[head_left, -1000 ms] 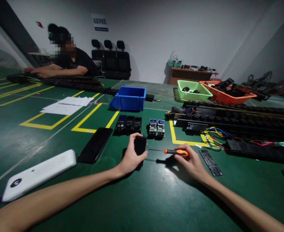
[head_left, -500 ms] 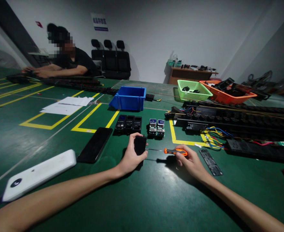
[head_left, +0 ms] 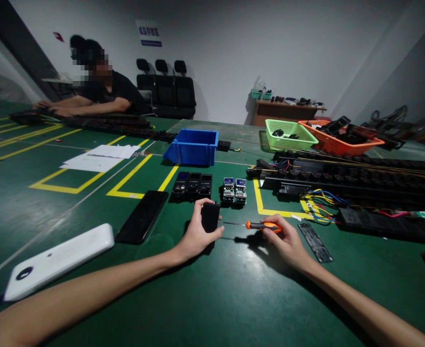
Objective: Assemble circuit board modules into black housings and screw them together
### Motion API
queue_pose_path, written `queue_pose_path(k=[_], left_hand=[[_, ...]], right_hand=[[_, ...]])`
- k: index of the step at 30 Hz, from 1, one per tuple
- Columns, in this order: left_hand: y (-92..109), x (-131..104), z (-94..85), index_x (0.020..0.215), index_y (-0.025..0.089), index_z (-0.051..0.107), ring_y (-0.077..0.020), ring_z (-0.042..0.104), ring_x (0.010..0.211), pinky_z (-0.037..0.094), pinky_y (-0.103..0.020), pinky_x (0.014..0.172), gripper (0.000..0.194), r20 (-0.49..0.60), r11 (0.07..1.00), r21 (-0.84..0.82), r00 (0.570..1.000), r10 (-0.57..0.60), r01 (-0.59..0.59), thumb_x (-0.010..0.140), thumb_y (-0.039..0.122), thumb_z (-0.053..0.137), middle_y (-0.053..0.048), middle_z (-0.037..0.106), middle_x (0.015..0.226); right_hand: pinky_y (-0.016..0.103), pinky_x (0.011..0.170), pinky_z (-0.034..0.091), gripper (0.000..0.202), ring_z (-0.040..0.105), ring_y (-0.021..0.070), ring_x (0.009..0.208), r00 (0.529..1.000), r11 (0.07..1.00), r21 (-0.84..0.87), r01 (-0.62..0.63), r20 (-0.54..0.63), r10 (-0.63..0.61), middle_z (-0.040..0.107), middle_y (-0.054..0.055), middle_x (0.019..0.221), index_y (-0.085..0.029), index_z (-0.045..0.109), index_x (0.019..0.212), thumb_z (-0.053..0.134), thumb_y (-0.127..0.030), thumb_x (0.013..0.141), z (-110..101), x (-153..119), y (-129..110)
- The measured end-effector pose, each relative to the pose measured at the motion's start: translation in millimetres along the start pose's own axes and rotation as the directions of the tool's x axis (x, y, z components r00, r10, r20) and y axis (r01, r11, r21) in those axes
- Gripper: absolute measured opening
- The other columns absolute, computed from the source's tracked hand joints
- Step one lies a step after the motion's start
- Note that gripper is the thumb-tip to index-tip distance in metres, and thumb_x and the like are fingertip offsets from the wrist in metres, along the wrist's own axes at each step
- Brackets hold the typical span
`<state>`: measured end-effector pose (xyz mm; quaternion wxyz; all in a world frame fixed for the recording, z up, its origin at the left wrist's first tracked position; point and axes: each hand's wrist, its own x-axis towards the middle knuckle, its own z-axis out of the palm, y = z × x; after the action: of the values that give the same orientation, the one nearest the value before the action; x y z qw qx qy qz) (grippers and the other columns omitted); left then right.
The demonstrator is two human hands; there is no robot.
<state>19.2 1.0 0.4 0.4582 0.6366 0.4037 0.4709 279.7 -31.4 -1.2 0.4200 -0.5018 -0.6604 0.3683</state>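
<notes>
My left hand (head_left: 197, 233) grips a small black plastic housing (head_left: 210, 218) from its left side, thumb below and fingers over the top. An orange and black screwdriver (head_left: 266, 226) lies level in my right hand (head_left: 286, 238), its handle pinched between thumb and fingers. The thin shaft points left, with its tip at or very near the housing's right side; contact cannot be made out. Just behind are several black modules (head_left: 192, 185) in a row and two small circuit boards with blue displays (head_left: 234, 189). A flat black cover plate (head_left: 315, 242) lies right of my right hand.
A black phone (head_left: 142, 217) and a white oblong device (head_left: 59, 262) lie on the left. Behind stand a blue bin (head_left: 194, 148), a green basket (head_left: 290, 137) and an orange basket (head_left: 342, 140). Long black rails with wires (head_left: 346, 173) fill the right. Another person (head_left: 107, 91) sits far left.
Almost nothing differs. My left thumb has shifted slightly to the right along the housing, and the screwdriver stays in nearly the same place.
</notes>
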Motion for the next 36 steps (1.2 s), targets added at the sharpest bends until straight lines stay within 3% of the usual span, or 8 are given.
queue_pose_path(k=[13, 21, 24, 28, 36], left_hand=[[4.0, 0.8, -0.5, 0.119, 0.026, 0.033, -0.0161, 0.062, 0.086, 0.05, -0.032, 0.078, 0.054, 0.018, 0.999, 0.0, 0.999, -0.035, 0.035, 0.076, 0.021, 0.065, 0.0, 0.056, 0.094], [3.7, 0.6, -0.4, 0.12, 0.025, 0.032, -0.0168, 0.062, 0.086, 0.051, -0.032, 0.077, 0.056, 0.017, 0.999, -0.005, 0.999, -0.045, 0.045, 0.075, 0.02, 0.066, -0.001, 0.057, 0.093], [3.3, 1.1, -0.1, 0.12, 0.025, 0.033, -0.0171, 0.063, 0.086, 0.051, -0.033, 0.077, 0.056, 0.009, 0.999, -0.011, 0.999, -0.042, 0.042, 0.075, 0.02, 0.066, -0.001, 0.058, 0.094], [1.8, 2.4, -1.0, 0.119, 0.024, 0.032, -0.0172, 0.065, 0.083, 0.052, -0.033, 0.075, 0.056, -0.026, 0.996, -0.048, 0.997, -0.07, 0.068, 0.075, 0.021, 0.066, -0.001, 0.06, 0.091], [-4.4, 3.6, -3.6, 0.121, 0.024, 0.031, -0.0165, 0.066, 0.081, 0.052, -0.031, 0.073, 0.057, -0.066, 0.989, -0.108, 0.992, -0.107, 0.099, 0.076, 0.023, 0.066, -0.002, 0.063, 0.093]], right_hand=[[0.036, 0.078, 0.052, 0.02, 0.064, 0.0217, 0.087, 0.992, 0.993, -0.075, 0.095, -0.076, -0.101, 0.067, 0.007, 0.096, -0.021, 0.064, 0.098, 0.064, -0.035, 0.084, -1.0, 0.6, 2.5], [0.038, 0.082, 0.05, 0.012, 0.063, 0.0227, 0.093, 0.978, 0.981, 0.007, 0.193, -0.085, -0.191, 0.067, 0.007, 0.093, -0.021, 0.065, 0.09, 0.068, -0.029, 0.082, 0.4, 1.9, 7.5], [0.036, 0.077, 0.05, 0.017, 0.063, 0.0212, 0.086, 0.988, 0.994, -0.013, 0.112, -0.107, -0.113, 0.066, 0.006, 0.092, -0.021, 0.063, 0.093, 0.067, -0.033, 0.082, -0.2, 1.0, 2.8], [0.027, 0.058, 0.046, 0.022, 0.056, 0.0141, 0.061, 0.989, 0.998, 0.055, -0.027, -0.145, 0.035, 0.06, 0.0, 0.073, -0.02, 0.058, 0.095, 0.063, -0.038, 0.085, -1.4, 0.6, -2.7], [0.023, 0.054, 0.04, 0.024, 0.05, 0.0104, 0.057, 0.99, 0.989, 0.088, -0.116, 0.088, 0.108, 0.054, -0.004, 0.068, -0.019, 0.053, 0.095, 0.061, -0.04, 0.086, 1.1, 3.0, -2.5]])
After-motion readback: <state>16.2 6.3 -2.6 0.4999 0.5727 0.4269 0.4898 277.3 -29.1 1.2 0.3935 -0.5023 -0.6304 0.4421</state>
